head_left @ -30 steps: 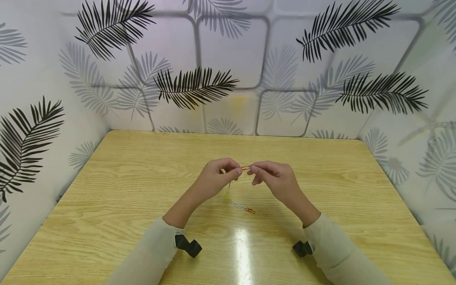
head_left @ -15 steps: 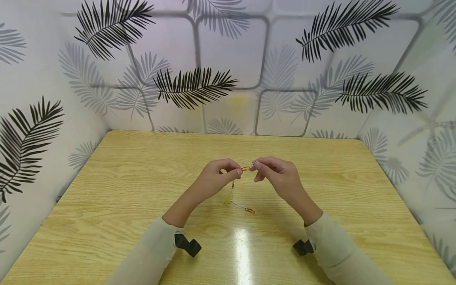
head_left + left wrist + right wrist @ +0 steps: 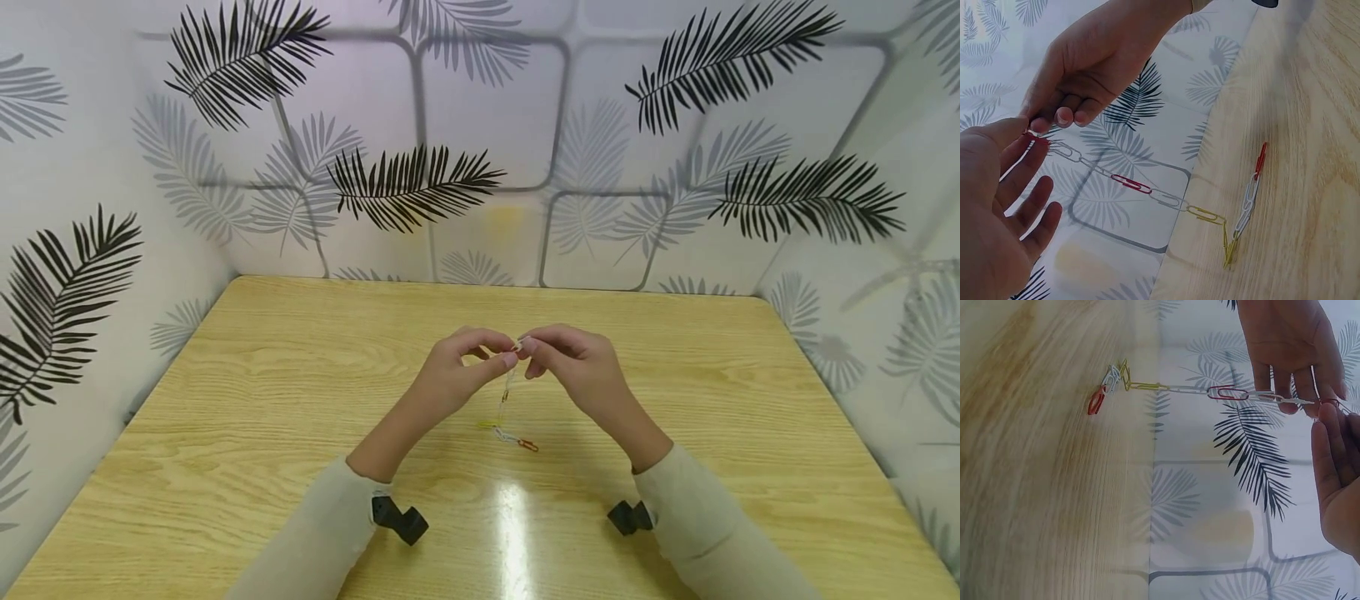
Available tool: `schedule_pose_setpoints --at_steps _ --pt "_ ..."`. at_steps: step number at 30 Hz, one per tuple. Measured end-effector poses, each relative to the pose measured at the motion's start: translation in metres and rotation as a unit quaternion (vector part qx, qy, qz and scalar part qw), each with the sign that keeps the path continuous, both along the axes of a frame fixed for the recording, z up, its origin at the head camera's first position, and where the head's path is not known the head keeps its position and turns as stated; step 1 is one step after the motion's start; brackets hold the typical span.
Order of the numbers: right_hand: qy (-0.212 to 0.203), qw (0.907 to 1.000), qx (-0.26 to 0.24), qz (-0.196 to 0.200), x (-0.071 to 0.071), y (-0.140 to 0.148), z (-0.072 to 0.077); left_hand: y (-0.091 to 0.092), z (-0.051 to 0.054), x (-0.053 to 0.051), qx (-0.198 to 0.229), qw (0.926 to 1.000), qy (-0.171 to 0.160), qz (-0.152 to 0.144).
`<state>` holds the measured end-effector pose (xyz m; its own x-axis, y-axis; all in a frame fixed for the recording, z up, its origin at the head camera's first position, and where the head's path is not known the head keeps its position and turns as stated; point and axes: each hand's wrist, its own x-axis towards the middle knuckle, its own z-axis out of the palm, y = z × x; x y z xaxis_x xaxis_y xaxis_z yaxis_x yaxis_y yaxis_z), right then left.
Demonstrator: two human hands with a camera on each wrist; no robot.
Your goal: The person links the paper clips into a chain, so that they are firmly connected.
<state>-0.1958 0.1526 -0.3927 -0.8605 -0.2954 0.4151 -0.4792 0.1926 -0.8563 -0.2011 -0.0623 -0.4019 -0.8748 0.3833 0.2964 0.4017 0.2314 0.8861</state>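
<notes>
A chain of linked paper clips point(image 3: 1132, 183) in red, white and yellow hangs from between the fingertips. My left hand point(image 3: 450, 371) pinches a red paper clip point(image 3: 1036, 139) at the chain's upper end. Close against it, my right hand point(image 3: 581, 367) pinches a white paper clip between thumb and index finger; fingertips hide most of it. Whether these two clips are linked, I cannot tell. The chain's lower part lies on the table, ending in a red clip point(image 3: 528, 446) beside white and yellow ones.
The wooden table point(image 3: 300, 400) fills the space below the hands. Behind and beside it stand pale walls point(image 3: 487, 108) with a leaf pattern. Black wrist cameras point(image 3: 401, 521) sit at both cuffs.
Both hands have come closer together, so the gap where the red clip showed has narrowed. The hanging chain has shifted slightly right and more of it shows below the fingers.
</notes>
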Motion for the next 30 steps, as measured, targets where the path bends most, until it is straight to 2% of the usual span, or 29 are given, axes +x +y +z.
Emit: schedule_pose_setpoints --at_steps 5,12,18,22,26,30 --pt "-0.008 0.9999 -0.003 0.015 0.002 -0.005 0.003 0.0 0.0 0.0 0.019 0.9993 0.029 0.016" --pt "-0.037 0.9989 0.028 0.005 0.003 -0.001 0.004 -0.006 0.001 -0.003 0.021 0.9992 0.029 0.02" --pt "-0.067 0.9944 0.081 -0.007 0.003 0.013 -0.006 -0.017 0.002 -0.009 0.012 0.999 0.031 0.029" --pt "-0.099 0.9854 0.138 -0.005 0.006 0.023 -0.018 -0.025 0.004 -0.014 0.013 0.9988 0.029 0.037" --pt "-0.13 0.9711 0.2 0.01 0.01 0.028 -0.034 -0.032 0.005 -0.017 0.018 0.9987 0.026 0.04" --pt "-0.156 0.9591 0.235 0.029 0.014 0.03 -0.047 -0.037 0.005 -0.02 0.019 0.9986 0.018 0.045"
